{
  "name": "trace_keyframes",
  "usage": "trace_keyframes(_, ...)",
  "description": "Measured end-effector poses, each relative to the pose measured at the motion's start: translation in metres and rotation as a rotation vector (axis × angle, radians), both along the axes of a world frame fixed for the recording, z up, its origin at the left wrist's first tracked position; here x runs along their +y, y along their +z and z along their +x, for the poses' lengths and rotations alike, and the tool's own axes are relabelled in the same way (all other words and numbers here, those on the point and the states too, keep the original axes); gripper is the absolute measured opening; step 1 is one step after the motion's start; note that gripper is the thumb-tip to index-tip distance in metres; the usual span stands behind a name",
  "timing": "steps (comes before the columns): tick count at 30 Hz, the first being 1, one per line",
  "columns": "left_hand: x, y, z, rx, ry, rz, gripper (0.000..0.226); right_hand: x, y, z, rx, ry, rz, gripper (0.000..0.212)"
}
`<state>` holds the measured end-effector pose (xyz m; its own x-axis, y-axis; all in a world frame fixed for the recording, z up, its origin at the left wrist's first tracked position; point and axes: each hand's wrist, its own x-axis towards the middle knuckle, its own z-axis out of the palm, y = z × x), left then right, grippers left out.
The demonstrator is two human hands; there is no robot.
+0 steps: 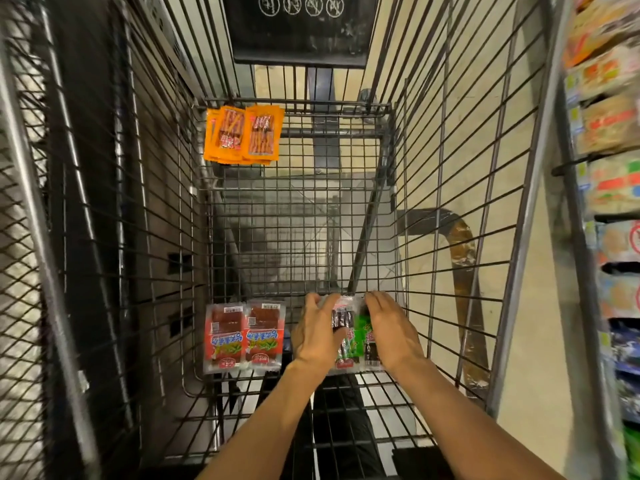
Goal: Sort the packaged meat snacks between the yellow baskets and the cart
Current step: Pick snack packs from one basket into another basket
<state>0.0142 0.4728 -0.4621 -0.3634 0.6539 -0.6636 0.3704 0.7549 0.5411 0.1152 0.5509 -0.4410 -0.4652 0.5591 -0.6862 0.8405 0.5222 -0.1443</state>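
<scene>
1. Now both hands are low in the near end of a grey wire shopping cart (pixel 450 202), seen from above. The left hand (pixel 317 336) and right hand (pixel 391 332) clasp a small bundle of green-and-clear plastic snack packets (pixel 356 332) from either side, with their fingers bent over its far edge. The bundle lies on or just above the cart floor; I cannot tell which.

2. Risks, as a judgement:
   - The packets are slick film held only by side pressure, so a loose squeeze could let the middle one slip out and fan across the floor.
   - The floor is open mesh, so a thin packet tipped on edge might catch in a gap or poke through.
   - The red packets lie just left of the grip. A careless sweep of the left hand could nudge the two kinds together and undo the sorting.

3. Counts:
   - Hands: two, both on the bundle.
   - Green-and-clear packets: at least two show between the hands; more may be hidden.
   - Red-and-clear plastic snack packets (pixel 244 336): two, flat and side by side, just left of the grip.
   - Orange foil snack packets (pixel 242 135): two faces show on a fanned stack, well beyond the grip and to its left, in the far corner. The total is unclear.
   - Yellow baskets: none in view.
   - Blurred store shelves (pixel 609 126) stand to the right of the grip, outside the cart.
</scene>
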Motion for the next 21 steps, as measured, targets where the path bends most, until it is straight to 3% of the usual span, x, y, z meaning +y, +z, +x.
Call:
trace_keyframes(6,0.001,0.046,-0.023,0.036,0.058,0.059,0.048,0.008,0.039,-0.021,0.137,-0.033,0.079,0.046)
trace_keyframes(9,-0.001,0.095,-0.045,0.187,0.106,0.164,0.039,0.015,0.084,-0.042,0.321,-0.024,0.097,0.04)
trace_keyframes(14,-0.041,0.217,-0.068,0.589,0.259,0.349,0.029,0.008,0.193,-0.081,0.68,0.094,0.082,0.033)
trace_keyframes(21,-0.168,0.392,-0.032,0.959,0.645,0.535,0.03,-0.077,0.356,-0.107,1.168,0.536,-0.063,0.023)
